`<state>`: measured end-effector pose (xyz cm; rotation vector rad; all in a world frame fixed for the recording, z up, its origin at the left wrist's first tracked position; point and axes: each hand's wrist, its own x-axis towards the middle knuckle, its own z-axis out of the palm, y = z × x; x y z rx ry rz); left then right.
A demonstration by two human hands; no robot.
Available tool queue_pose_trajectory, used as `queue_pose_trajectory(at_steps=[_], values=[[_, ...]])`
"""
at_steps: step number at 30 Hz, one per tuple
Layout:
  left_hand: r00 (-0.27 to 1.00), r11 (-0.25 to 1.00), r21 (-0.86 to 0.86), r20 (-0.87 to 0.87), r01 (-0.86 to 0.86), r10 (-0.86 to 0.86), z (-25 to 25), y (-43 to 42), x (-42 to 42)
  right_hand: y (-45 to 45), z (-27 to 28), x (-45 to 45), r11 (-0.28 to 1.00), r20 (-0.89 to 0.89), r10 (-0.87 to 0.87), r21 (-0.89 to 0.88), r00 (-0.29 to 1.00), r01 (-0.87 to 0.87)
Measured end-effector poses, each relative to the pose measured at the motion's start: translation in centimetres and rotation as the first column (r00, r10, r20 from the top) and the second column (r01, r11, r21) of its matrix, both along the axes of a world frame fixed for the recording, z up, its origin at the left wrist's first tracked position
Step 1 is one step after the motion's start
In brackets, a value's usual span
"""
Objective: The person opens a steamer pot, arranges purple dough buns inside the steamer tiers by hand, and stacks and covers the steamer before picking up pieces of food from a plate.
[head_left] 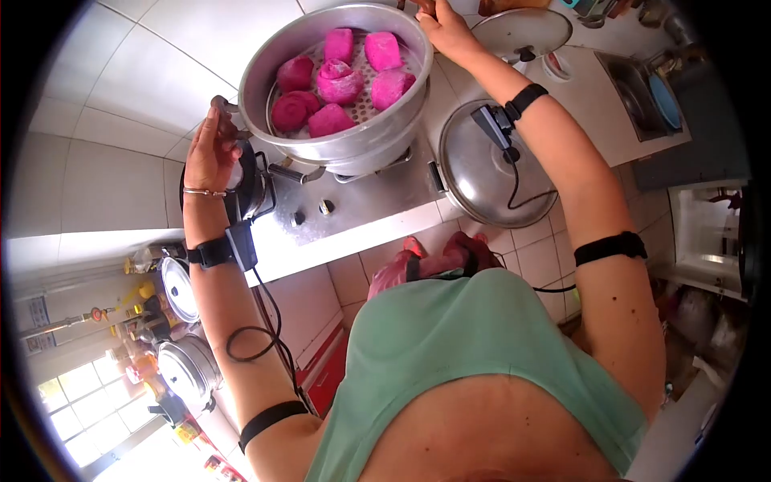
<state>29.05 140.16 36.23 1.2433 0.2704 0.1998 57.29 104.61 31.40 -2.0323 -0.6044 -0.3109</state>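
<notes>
A large silver steamer pot (345, 151) stands over the stove (353, 201), with several bright pink buns (340, 82) on its perforated tray. At the pot's left side, my left hand (214, 151) is wrapped round a side handle, using a dark cloth or grip. My right hand (442, 28) is at the far right side of the rim, closed round the other handle, partly cut off by the frame's top edge. The pot's lower tier sits beneath the tray, and its dark handle (299, 174) sticks out to the left.
A big metal lid (490, 173) lies right of the stove, and a glass lid (522, 34) is behind it. A dark pan (255, 189) is at the left burner. The sink (634, 92) holds a blue basin (664, 100). More pots (183, 365) stand at lower left.
</notes>
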Motion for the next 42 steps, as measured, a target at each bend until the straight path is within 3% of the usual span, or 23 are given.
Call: queue_pose_trajectory(at_steps=[3,6,8,9,10,12,14,16,18,20,22,23,26,30,32,36,38,40,42], values=[[0.999,0.999,-0.023,-0.028,-0.036,0.036,0.5,-0.5,0.0,0.1,0.8,-0.5,0.994,-0.036,0.044,0.102,0.998,-0.040],[0.998,0.997,0.046,-0.033,-0.057,0.058,1.0,-1.0,-0.1,-1.3,2.4,-0.8,0.999,-0.107,0.010,-0.030,0.994,-0.014],[0.988,0.990,0.008,-0.069,-0.138,0.138,0.8,-1.4,-0.8,-4.1,5.0,-2.3,0.980,-0.329,0.109,-0.123,0.938,-0.157],[0.979,0.984,-0.005,-0.098,-0.179,0.178,0.7,-1.4,-1.3,-5.7,5.9,-2.6,0.978,-0.572,0.183,0.026,0.800,-0.205],[0.968,0.975,-0.016,-0.128,-0.222,0.218,0.5,-1.0,-2.1,-7.8,5.5,-1.8,0.982,-0.575,0.162,0.014,0.802,-0.188],[0.973,0.978,-0.045,-0.113,-0.206,0.200,0.3,-1.2,-4.0,-13.3,4.0,0.5,0.885,-0.562,0.146,-0.294,0.814,-0.361],[0.980,0.987,-0.041,-0.132,-0.158,0.151,-2.2,-0.7,-6.7,-17.7,1.0,-0.5,0.849,-0.531,0.124,-0.381,0.839,-0.367],[0.983,1.000,-0.027,-0.185,-0.014,0.008,-4.9,-2.4,-9.6,-20.0,-0.5,-4.5,0.766,-0.621,-0.038,-0.522,0.783,-0.376],[0.951,0.974,-0.102,-0.219,0.200,-0.218,-8.8,-3.9,-12.5,-20.9,-2.2,-8.2,0.644,-0.587,-0.079,-0.647,0.806,-0.408],[0.860,0.950,-0.211,-0.411,0.232,-0.301,-13.4,-5.9,-14.8,-23.2,-7.7,-10.3,0.716,-0.296,0.166,-0.620,0.941,-0.321],[0.777,0.952,-0.247,-0.559,0.178,-0.290,-15.8,-10.3,-15.9,-22.7,-9.7,-12.3,0.738,-0.308,0.074,-0.623,0.949,-0.260],[0.750,0.942,-0.285,-0.581,0.175,-0.315,-17.6,-11.8,-16.2,-22.4,-9.7,-13.0,0.745,-0.253,0.082,-0.627,0.964,-0.228],[0.717,0.903,-0.401,-0.582,0.156,-0.383,-20.5,-16.1,-16.2,-22.1,-9.3,-13.0,0.704,-0.301,0.046,-0.666,0.952,-0.245],[0.672,0.886,-0.401,-0.592,0.233,-0.445,-20.3,-20.3,-14.1,-22.7,-6.2,-12.7,0.717,-0.337,0.005,-0.655,0.941,-0.238],[0.666,0.878,-0.369,-0.576,0.306,-0.474,-20.5,-21.3,-13.0,-24.2,-3.8,-11.6,0.799,-0.186,0.047,-0.582,0.981,-0.149],[0.681,0.870,-0.300,-0.542,0.392,-0.493,-19.2,-23.0,-10.2,-28.9,2.6,-9.4,0.868,-0.311,-0.007,-0.474,0.950,-0.148],[0.670,0.879,-0.240,-0.574,0.412,-0.471,-17.5,-24.3,-8.3,-33.1,3.5,-7.7,0.911,-0.220,0.043,-0.391,0.974,-0.129],[0.663,0.861,-0.229,-0.558,0.455,-0.499,-16.5,-25.1,-6.5,-36.2,5.8,-8.3,0.925,-0.227,-0.122,-0.380,0.966,0.027],[0.681,0.818,-0.125,-0.491,0.562,-0.543,-15.9,-26.2,-4.6,-39.0,6.8,-9.1,0.920,-0.207,-0.162,-0.385,0.965,0.072]])
